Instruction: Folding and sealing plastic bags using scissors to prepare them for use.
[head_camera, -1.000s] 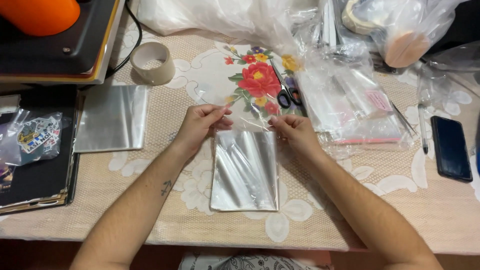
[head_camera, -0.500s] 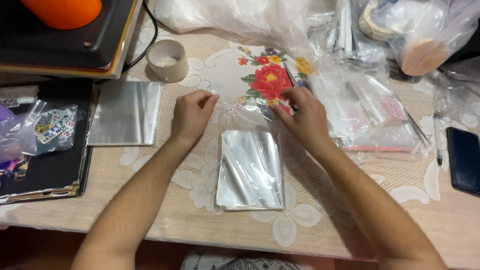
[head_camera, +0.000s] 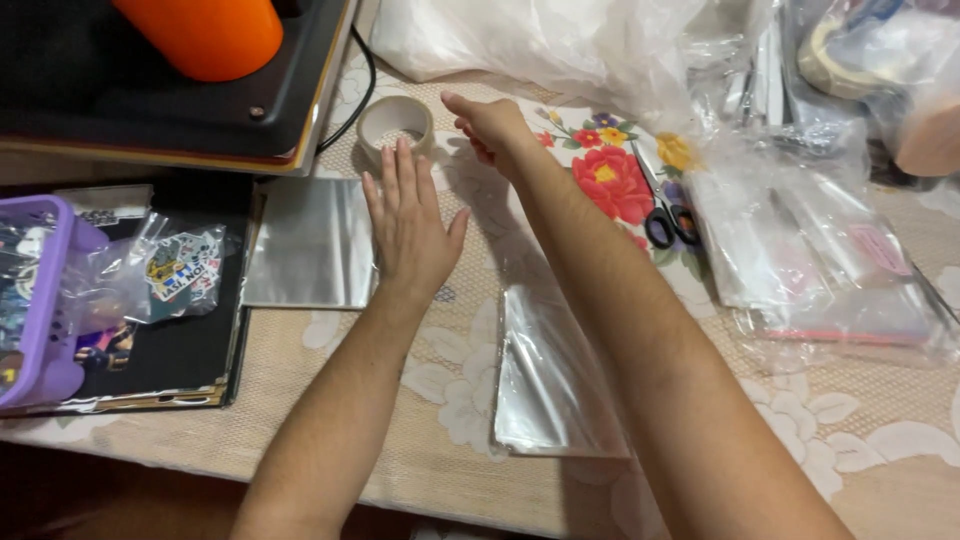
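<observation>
Head view: tape roll flat, hole upward

Left hand flat, palm down, fingers spread; right hand extended forward, loosely curled.

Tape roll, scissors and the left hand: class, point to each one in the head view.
tape roll (head_camera: 395, 124), head view, on its near rim.
scissors (head_camera: 668, 222), head view, on the black handles.
left hand (head_camera: 408, 225), head view, on the back of the hand.

Tape roll behind the left hand — scissors to its right; clear bags in front.
</observation>
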